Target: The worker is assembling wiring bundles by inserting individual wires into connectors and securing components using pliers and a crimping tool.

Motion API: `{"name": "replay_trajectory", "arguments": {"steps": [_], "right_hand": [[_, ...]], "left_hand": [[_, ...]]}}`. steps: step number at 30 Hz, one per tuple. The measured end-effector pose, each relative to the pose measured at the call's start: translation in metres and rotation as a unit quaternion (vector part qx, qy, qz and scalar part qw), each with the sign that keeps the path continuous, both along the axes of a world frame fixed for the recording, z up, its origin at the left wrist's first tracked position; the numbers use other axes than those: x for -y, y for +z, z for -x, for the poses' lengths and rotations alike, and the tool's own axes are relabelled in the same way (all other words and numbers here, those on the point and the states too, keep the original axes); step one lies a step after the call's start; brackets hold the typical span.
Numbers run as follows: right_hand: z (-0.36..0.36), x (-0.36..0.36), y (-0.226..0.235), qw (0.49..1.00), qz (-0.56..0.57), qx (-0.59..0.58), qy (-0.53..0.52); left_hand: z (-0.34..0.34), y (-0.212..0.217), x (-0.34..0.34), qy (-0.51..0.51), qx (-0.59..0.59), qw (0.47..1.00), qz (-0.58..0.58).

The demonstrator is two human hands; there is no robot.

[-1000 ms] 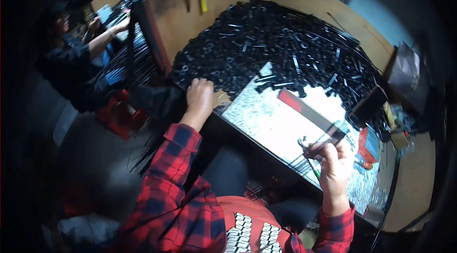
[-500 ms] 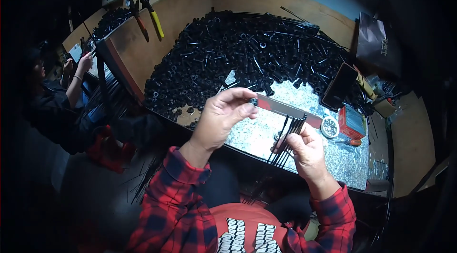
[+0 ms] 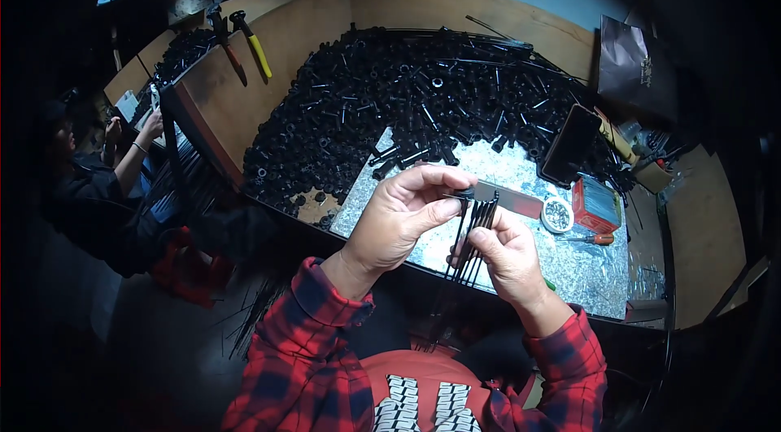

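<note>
My right hand (image 3: 510, 259) is closed round a bundle of thin black rods (image 3: 480, 229), held upright over the worktop (image 3: 366, 202) with the thumb across them. At the rods' upper ends, my left hand (image 3: 397, 219) pinches a small black part (image 3: 464, 193) between thumb and fingertips. The part meets or nearly meets the rod tops; its exact shape is hidden by the fingers. Behind both hands lies a long grey-and-red flat piece (image 3: 514, 199), partly covered. A large heap of small black pieces (image 3: 382, 98), some ring-shaped and some bolt-like, fills the bench's back.
On the right stand a round white tub (image 3: 557, 215) of small pieces, a red box (image 3: 595, 204), an orange-handled screwdriver (image 3: 600, 240) and a dark phone (image 3: 572, 145). Pincers with yellow handles (image 3: 259, 56) hang on the left partition. Beyond it, another person (image 3: 98, 180) works.
My left hand has moved right, bringing the small black part to the top of the rods. The right hand has shifted slightly left with the bundle. The view has tilted a little.
</note>
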State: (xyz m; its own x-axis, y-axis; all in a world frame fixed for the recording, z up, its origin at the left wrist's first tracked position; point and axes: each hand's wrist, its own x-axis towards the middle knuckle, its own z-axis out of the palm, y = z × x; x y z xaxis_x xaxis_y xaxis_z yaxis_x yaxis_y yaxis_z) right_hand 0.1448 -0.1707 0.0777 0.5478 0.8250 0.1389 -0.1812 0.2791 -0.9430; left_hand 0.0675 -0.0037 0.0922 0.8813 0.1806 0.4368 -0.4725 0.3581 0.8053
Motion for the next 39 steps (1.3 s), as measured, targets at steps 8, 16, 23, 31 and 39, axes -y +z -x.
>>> {"name": "replay_trajectory", "arguments": {"steps": [8,16,23,31,39], "right_hand": [[0.002,-0.002,0.003,1.0,0.004,0.004,0.014],[0.004,-0.001,0.006,0.998,0.018,0.054,0.014],[0.006,-0.001,0.006,0.994,0.015,0.101,0.04],[-0.002,-0.004,0.003,0.986,-0.037,0.082,0.143],[-0.011,-0.001,0.004,0.977,-0.021,-0.011,0.212]], "left_hand": [[0.004,0.011,0.003,0.007,0.006,0.999,-0.034],[0.006,0.016,0.005,0.034,0.01,0.998,-0.06],[0.006,0.011,0.003,0.014,0.032,0.998,-0.047],[0.009,0.008,0.004,-0.029,0.05,0.998,-0.019],[0.004,0.01,0.007,-0.025,0.075,0.995,-0.06]]}}
